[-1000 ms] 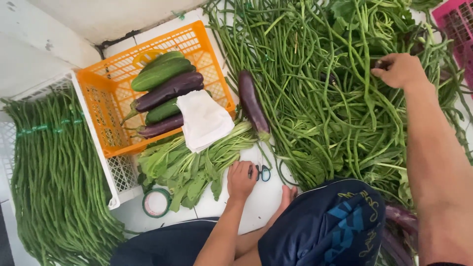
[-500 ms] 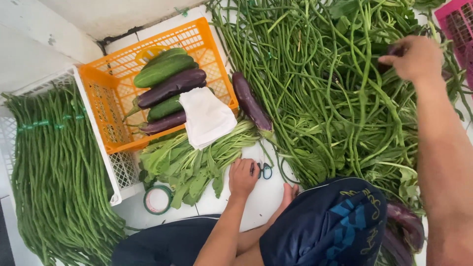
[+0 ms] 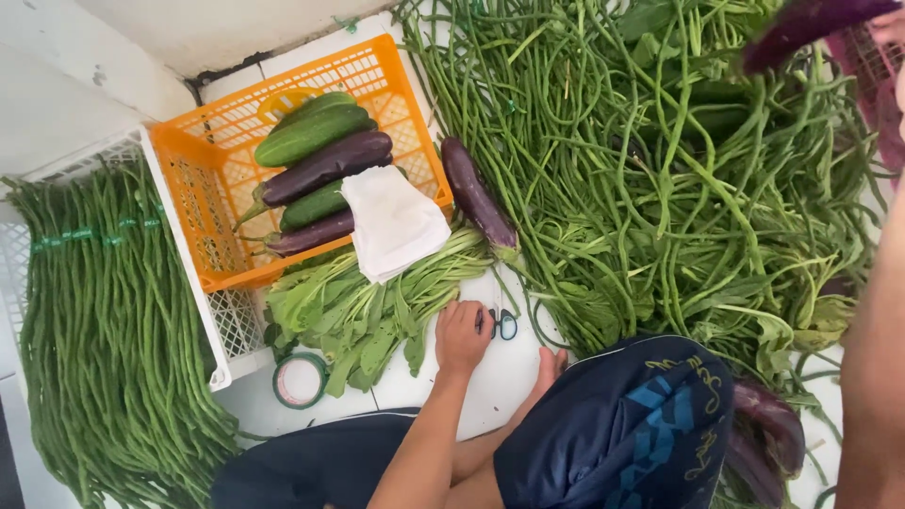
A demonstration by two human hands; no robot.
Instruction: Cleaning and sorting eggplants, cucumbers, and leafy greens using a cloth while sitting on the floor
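Note:
My left hand (image 3: pixel 462 335) rests on the white floor with its fingers curled, right beside a small pair of blue-handled scissors (image 3: pixel 502 323). It lies at the stem end of a bunch of leafy greens (image 3: pixel 363 311). My right arm runs up the right edge of the view. My right hand (image 3: pixel 891 28) shows only partly at the top right corner, closed on the end of a purple eggplant (image 3: pixel 811 24) held above a big heap of long green beans (image 3: pixel 660 179).
An orange crate (image 3: pixel 203 212) holds cucumbers (image 3: pixel 311 137), eggplants (image 3: pixel 325 165) and a white cloth (image 3: pixel 391 221). Another eggplant (image 3: pixel 476 198) lies beside it. Bundled long beans (image 3: pixel 99 330) fill a white crate at left. A tape roll (image 3: pixel 300 380) lies near my knee. A pink crate (image 3: pixel 872 71) is top right.
My right hand has gone up and to the right, out of the bean heap, and now holds a purple eggplant at the top corner. The left hand has stayed by the scissors.

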